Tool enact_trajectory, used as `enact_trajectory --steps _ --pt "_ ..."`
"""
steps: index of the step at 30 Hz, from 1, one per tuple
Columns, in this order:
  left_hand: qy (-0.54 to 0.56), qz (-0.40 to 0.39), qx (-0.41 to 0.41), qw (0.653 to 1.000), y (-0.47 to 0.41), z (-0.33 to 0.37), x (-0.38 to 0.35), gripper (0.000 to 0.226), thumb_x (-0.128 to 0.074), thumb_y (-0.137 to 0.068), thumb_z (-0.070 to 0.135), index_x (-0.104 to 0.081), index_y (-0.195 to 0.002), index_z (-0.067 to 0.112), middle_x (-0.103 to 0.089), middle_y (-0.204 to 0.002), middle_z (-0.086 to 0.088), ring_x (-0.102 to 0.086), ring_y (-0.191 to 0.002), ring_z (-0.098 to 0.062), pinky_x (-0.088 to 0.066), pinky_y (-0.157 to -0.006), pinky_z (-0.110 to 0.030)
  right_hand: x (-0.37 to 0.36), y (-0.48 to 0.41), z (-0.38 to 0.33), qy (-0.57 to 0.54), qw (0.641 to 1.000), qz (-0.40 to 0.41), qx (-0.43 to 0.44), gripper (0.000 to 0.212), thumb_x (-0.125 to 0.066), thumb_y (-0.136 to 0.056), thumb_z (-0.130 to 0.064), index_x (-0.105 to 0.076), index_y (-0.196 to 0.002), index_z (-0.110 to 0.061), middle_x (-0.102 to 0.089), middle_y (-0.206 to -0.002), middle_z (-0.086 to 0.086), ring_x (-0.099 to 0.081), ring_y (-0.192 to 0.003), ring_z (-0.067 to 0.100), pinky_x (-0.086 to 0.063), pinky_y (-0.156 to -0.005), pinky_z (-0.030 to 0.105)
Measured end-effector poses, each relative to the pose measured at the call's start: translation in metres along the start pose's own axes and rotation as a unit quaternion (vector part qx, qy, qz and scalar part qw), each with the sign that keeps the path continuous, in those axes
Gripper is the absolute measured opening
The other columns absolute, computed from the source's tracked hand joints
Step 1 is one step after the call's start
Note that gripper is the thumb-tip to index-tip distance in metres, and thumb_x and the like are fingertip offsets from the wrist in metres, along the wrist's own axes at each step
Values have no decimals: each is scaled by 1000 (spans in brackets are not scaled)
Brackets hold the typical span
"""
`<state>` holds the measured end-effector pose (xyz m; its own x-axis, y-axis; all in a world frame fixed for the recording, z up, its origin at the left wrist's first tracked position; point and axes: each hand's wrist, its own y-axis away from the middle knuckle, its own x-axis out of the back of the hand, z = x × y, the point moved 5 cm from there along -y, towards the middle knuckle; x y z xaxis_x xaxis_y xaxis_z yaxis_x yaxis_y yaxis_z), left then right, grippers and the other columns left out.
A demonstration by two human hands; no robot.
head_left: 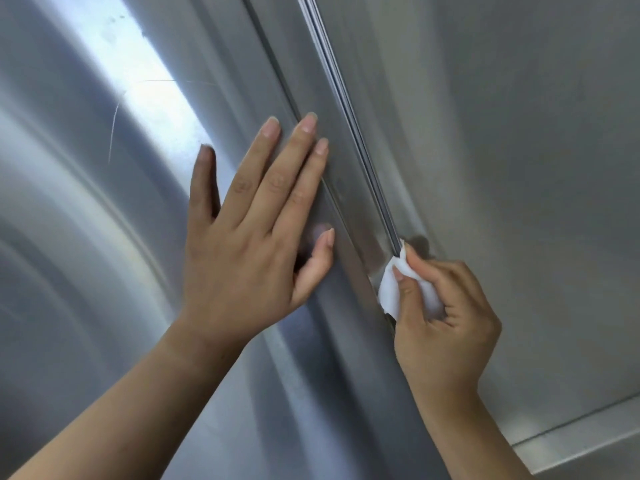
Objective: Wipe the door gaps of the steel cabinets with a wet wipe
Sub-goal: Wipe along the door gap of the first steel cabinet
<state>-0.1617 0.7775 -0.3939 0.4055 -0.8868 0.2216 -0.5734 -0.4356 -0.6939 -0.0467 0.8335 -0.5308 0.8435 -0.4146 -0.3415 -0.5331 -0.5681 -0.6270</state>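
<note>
Two bare hands work at a brushed steel cabinet front in the head view. The left hand lies flat on the left steel door panel, fingers straight and spread, thumb out to the side, holding nothing. The right hand pinches a crumpled white wet wipe between thumb and curled fingers. It presses the wipe's upper tip against the narrow door gap, which runs slantwise between the left panel and the right steel door panel. The wipe seems to enter the groove, though the fingers partly hide the contact.
</note>
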Motion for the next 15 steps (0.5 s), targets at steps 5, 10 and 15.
enact_trajectory --steps 5,10,15 --pt "-2 -4 -2 1000 0 -1 1 59 -47 -94 36 -39 -146 7 -34 -153 -8 -28 -143 -24 -19 -112 -54 7 16 11 -12 999 14 -26 30 -65 -78 6 -70 -93 -20 -63 -82 -7 -59 -82 -5 -42 -76 7" --pt "1 3 -7 1000 1 1 1 59 -47 -95 35 -40 -145 5 -35 -152 -11 -30 -142 -28 -19 -111 -55 7 15 13 -22 999 18 -33 20 -66 -79 4 -74 -88 -12 -65 -81 -5 -61 -78 2 -43 -75 9" --pt "12 4 -11 1000 1 1 0 58 -46 -95 35 -40 -144 4 -36 -151 -13 -29 -142 -30 -16 -111 -55 7 14 16 -18 999 12 -41 27 -67 -76 10 -74 -89 -12 -63 -81 -7 -60 -79 -1 -41 -75 6"
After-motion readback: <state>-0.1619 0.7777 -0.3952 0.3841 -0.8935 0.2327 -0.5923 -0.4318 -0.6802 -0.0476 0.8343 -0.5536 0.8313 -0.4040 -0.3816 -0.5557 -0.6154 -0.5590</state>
